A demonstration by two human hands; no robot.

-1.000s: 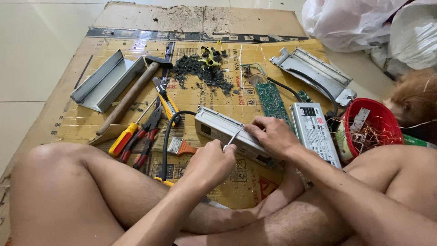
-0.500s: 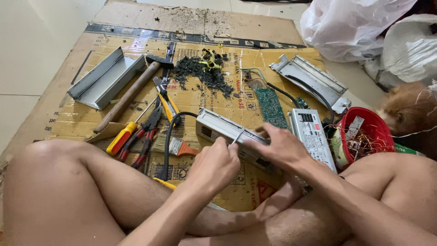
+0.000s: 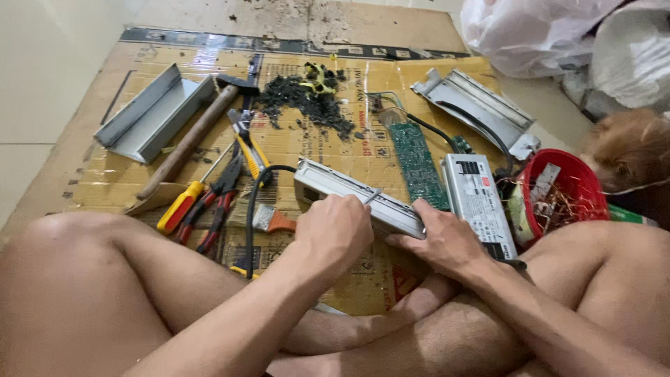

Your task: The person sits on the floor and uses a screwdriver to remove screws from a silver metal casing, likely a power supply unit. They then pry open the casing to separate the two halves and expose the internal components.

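A long grey metal box [image 3: 349,185] lies on the cardboard sheet [image 3: 91,181] in front of my crossed legs. My left hand [image 3: 335,234] is closed around a thin metal tool [image 3: 373,196], whose tip rests on the box's top edge. My right hand [image 3: 440,241] grips the box's near right end, fingers wrapped under it. A black cable [image 3: 252,202] curves out of the box's left end.
Left of the box lie a hammer [image 3: 192,139], a yellow-and-red screwdriver [image 3: 180,206], red pliers [image 3: 216,206], yellow-handled cutters [image 3: 248,150] and a grey metal channel [image 3: 150,115]. Behind are dark debris [image 3: 303,101] and a green circuit board [image 3: 417,164]. A silver unit [image 3: 478,202] and red basket [image 3: 565,192] sit at right.
My right hand slid from the top of the box to its near right end. My left hand moved closer, bringing the tool onto the box's edge.
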